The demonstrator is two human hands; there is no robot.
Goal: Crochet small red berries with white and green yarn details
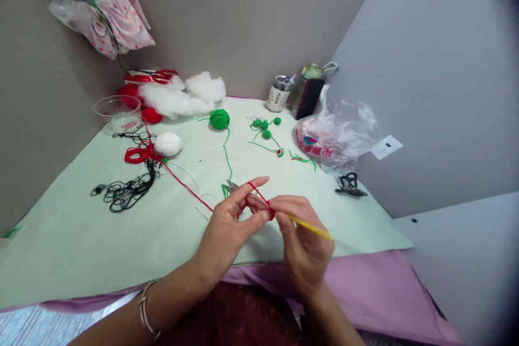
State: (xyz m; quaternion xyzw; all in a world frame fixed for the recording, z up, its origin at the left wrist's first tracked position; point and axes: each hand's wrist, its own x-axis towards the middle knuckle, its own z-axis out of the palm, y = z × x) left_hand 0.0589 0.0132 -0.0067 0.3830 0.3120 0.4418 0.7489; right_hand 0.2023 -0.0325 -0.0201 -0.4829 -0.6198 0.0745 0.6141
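Between thumb and fingers, my left hand (229, 227) pinches a small piece of red crochet (271, 213), with red yarn (182, 184) looped over its raised index finger. That yarn runs back across the table to a red bundle at the left. My right hand (306, 238) grips a yellow crochet hook (311, 226), whose tip is at the red piece. Both hands meet above the table's front edge. Partly hidden behind my left fingers lie scissors (231, 186). A green yarn ball (219, 119) sits farther back, its strand trailing toward the scissors.
White stuffing (182, 97), a white yarn ball (168, 144), tangled black cord (125, 192) and a clear tub (117, 113) are at the left. Small green pieces (265, 128) lie behind my hands. A pen holder (279, 94), phone (310, 99), plastic bag (330, 135) and black clip (351, 185) stand or lie rightward.
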